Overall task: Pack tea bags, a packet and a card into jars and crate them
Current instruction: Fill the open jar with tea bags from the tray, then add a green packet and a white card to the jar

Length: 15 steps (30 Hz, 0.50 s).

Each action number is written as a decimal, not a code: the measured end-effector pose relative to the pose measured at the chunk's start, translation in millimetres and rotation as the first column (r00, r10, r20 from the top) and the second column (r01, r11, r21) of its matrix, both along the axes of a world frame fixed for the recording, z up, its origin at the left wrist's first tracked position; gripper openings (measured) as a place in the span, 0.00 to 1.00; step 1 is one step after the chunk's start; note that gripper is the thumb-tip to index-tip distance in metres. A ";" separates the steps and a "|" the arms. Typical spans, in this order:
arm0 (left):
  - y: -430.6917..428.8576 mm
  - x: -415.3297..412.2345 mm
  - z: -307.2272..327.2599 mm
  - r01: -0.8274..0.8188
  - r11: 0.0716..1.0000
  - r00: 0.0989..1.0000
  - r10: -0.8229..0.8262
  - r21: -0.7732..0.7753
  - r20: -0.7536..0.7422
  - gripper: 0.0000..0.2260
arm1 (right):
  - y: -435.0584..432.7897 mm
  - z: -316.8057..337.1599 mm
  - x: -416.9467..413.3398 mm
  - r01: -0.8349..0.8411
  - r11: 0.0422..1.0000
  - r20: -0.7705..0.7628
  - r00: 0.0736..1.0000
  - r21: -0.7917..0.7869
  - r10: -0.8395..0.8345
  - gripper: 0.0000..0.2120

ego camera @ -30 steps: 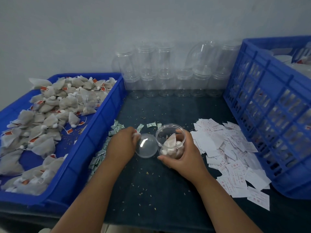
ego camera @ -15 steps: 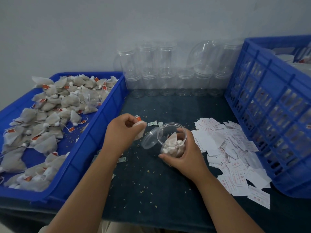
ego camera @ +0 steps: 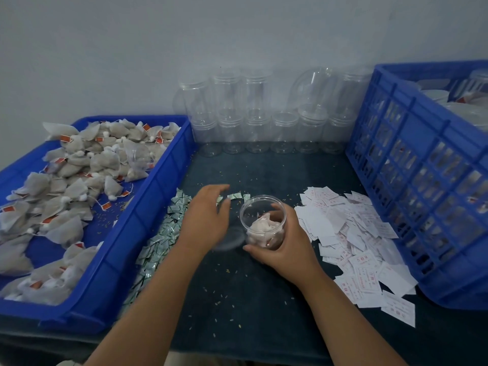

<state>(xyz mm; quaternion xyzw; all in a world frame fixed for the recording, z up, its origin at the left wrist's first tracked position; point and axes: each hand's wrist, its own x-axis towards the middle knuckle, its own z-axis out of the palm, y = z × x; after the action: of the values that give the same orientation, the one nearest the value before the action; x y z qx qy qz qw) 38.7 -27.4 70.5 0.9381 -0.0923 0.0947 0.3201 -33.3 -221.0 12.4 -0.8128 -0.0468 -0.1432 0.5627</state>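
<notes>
The clear open jar [ego camera: 262, 220], a few pale tea bags [ego camera: 261, 228] inside, sits mid-frame on the dark tabletop [ego camera: 250, 299], the right hand [ego camera: 285, 250] wrapped round its side. Green packets [ego camera: 158, 241] lie left of it along the blue tray [ego camera: 126, 233], white cards [ego camera: 353, 233] to its right. The left hand [ego camera: 206, 215], pinching a tea bag half a second ago, now hovers open, blurred, beside the jar.
</notes>
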 end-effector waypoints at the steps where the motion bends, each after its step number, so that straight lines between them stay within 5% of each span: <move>1: 4.9 3.0 -8.4 0.047 0.992 0.997 -0.039 0.116 -0.067 0.17 | -0.6 -0.2 0.1 -0.001 1.000 -0.003 1.000 -0.002 0.001 0.44; 4: 9.8 -0.2 -26.0 0.187 0.960 0.965 -0.140 0.210 -0.220 0.18 | -0.8 1.0 0.7 0.002 1.000 -0.002 1.000 -0.006 -0.002 0.43; 9: 15.1 -16.7 -37.9 0.107 0.912 0.992 -0.068 0.396 -0.110 0.30 | -0.5 0.1 1.5 0.005 1.000 -0.004 1.000 0.004 -0.005 0.43; 12: 24.4 -25.0 -36.6 0.158 0.878 0.978 -0.076 0.452 -0.195 0.37 | -1.1 -1.9 2.4 0.006 1.000 -0.008 1.000 -0.001 -0.006 0.44; 15: 25.9 -38.0 -34.7 0.180 0.840 0.982 -0.124 0.512 -0.141 0.35 | -1.5 -1.9 2.9 0.011 1.000 -0.011 1.000 0.004 -0.011 0.43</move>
<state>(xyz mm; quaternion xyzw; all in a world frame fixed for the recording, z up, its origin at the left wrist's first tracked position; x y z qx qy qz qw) 0.7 -1.5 35.8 0.9829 -0.1721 -0.0077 0.0642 -30.4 -222.5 10.5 -0.8127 -0.0391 -0.1419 0.5638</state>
